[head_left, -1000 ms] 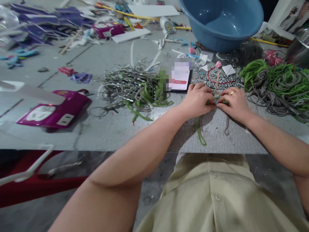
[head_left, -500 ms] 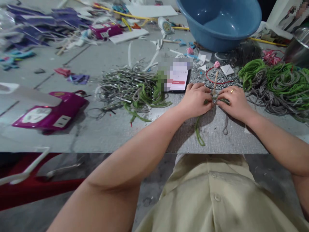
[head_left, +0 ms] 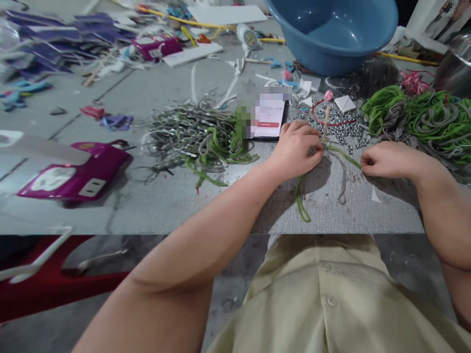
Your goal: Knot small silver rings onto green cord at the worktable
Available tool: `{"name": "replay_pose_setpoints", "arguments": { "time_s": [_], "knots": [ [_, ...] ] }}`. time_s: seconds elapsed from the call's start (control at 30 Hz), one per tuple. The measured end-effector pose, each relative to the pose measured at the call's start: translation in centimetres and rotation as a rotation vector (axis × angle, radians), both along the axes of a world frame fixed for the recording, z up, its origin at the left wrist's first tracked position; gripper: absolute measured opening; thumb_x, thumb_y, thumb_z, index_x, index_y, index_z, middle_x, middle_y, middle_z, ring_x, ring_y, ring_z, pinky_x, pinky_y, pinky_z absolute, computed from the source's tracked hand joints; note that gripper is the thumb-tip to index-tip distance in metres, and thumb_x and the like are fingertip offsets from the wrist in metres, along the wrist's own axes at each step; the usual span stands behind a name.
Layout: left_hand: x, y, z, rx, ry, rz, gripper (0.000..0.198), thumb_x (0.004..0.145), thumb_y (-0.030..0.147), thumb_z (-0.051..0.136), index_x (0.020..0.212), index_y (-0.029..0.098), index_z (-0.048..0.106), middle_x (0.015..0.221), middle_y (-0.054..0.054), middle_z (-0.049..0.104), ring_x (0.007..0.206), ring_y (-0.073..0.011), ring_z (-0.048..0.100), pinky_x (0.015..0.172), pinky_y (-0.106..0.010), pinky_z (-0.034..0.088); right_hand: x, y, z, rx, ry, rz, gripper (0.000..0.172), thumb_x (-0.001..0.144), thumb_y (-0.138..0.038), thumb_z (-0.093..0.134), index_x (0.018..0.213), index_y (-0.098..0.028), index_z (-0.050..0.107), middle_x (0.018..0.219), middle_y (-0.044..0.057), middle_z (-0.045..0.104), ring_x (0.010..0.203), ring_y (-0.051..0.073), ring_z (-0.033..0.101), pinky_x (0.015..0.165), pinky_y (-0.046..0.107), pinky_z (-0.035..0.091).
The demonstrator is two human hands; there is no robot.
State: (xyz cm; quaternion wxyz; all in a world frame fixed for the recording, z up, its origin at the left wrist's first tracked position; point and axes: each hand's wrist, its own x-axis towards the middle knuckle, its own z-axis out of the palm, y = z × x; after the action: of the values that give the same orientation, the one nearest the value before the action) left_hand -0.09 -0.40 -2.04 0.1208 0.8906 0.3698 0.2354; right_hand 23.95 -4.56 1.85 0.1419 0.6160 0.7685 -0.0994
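My right hand [head_left: 388, 159] is closed on one end of a green cord [head_left: 344, 154], which runs left across the table to the foot of an upright wooden stick [head_left: 326, 125]. Beside that stick my left hand [head_left: 299, 147] is closed, its fingertips pressed together around the green cord. A folded green loop hangs out below the left palm. Between my hands, a thin grey cord [head_left: 343, 184] lies with its looped end toward me. Just what sits at the left fingertips is partly hidden. Loose silver beads [head_left: 342, 132] lie behind the hands.
A phone [head_left: 270, 117] lies left of my left hand, beside a heap of finished-looking cords [head_left: 198, 135]. More green and grey cords [head_left: 423, 115] pile up at right. A blue basin [head_left: 338, 39] stands behind. A purple glue-gun-like tool [head_left: 79, 169] lies at left.
My right hand has moved right, away from the left hand, drawing the green cord out between them. The left hand stays by the stick.
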Motion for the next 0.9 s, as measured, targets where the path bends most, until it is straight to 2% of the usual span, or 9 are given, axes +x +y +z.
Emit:
{"name": "replay_pose_setpoints", "arguments": {
  "time_s": [0.1, 0.23, 0.3, 0.43, 0.6, 0.8, 0.9],
  "knots": [
    [0.0, -0.2, 0.0, 0.014, -0.020, -0.028, 0.020, 0.083, 0.025, 0.054, 0.081, 0.021, 0.073, 0.115, -0.006, 0.073, 0.125, -0.0310, 0.054, 0.108, -0.053, 0.037, -0.5, 0.0, -0.1, 0.031, 0.269, -0.034, 0.019, 0.072, -0.022, 0.066, 0.055, -0.024, 0.057, 0.051, -0.002, 0.056, 0.046, 0.012, 0.044, 0.052, 0.032, 0.033],
    [0.2, -0.7, 0.2, 0.025, -0.037, -0.039, 0.022, 0.085, 0.027, 0.054, 0.085, 0.022, 0.076, 0.116, -0.006, 0.072, 0.126, -0.0307, 0.053, 0.110, -0.053, 0.037, -1.4, -0.1, -0.3, 0.069, 0.934, -0.327, 0.020, 0.080, -0.028, 0.066, 0.064, -0.023, 0.055, 0.054, -0.003, 0.057, 0.043, 0.010, 0.047, 0.049, 0.030, 0.039],
    [0.4, -0.9, 0.3, 0.016, -0.050, -0.036, 0.025, 0.089, 0.031, 0.053, 0.088, 0.022, 0.077, 0.117, -0.007, 0.072, 0.126, -0.0310, 0.053, 0.111, -0.053, 0.036, -2.0, -0.2, -0.6, 0.073, 1.197, -0.443, 0.022, 0.081, -0.031, 0.069, 0.066, -0.023, 0.054, 0.056, -0.003, 0.059, 0.041, 0.009, 0.048, 0.046, 0.028, 0.040],
    [0.6, -1.2, 0.2, -0.023, -0.078, -0.074, 0.028, 0.091, 0.041, 0.057, 0.096, 0.022, 0.077, 0.122, -0.008, 0.070, 0.129, -0.0315, 0.052, 0.112, -0.053, 0.037, -3.2, -0.3, -1.5, 0.018, 1.514, -0.540, 0.019, 0.077, -0.027, 0.072, 0.068, -0.021, 0.057, 0.058, -0.003, 0.064, 0.039, 0.008, 0.051, 0.042, 0.023, 0.042],
    [0.8, -1.0, -0.5, -0.030, -0.102, -0.085, 0.030, 0.089, 0.043, 0.062, 0.105, 0.021, 0.075, 0.127, -0.010, 0.068, 0.131, -0.0320, 0.051, 0.111, -0.053, 0.039, -3.6, -0.3, -2.2, -0.055, 1.684, -0.553, 0.020, 0.072, -0.026, 0.076, 0.070, -0.020, 0.058, 0.061, -0.002, 0.068, 0.039, 0.007, 0.054, 0.040, 0.021, 0.044],
    [0.9, -0.7, -0.6, -0.009, -0.133, -0.112, 0.018, 0.090, 0.029, 0.058, 0.089, 0.021, 0.075, 0.118, -0.007, 0.072, 0.123, -0.0267, 0.056, 0.109, -0.051, 0.042, -3.4, -0.2, -2.6, -0.080, 1.693, -0.514, 0.021, 0.071, -0.030, 0.076, 0.072, -0.020, 0.057, 0.062, -0.002, 0.068, 0.041, 0.008, 0.055, 0.041, 0.021, 0.045],
    [0.8, -0.5, -0.5, -0.054, -0.149, -0.119, 0.017, 0.089, 0.028, 0.059, 0.086, 0.019, 0.074, 0.117, -0.008, 0.073, 0.121, -0.0258, 0.058, 0.109, -0.051, 0.042, -3.2, 0.0, -3.0, 0.007, 1.628, -0.477, 0.016, 0.077, -0.031, 0.069, 0.074, -0.021, 0.056, 0.065, -0.002, 0.067, 0.042, 0.008, 0.054, 0.042, 0.022, 0.047]
  ]
}}
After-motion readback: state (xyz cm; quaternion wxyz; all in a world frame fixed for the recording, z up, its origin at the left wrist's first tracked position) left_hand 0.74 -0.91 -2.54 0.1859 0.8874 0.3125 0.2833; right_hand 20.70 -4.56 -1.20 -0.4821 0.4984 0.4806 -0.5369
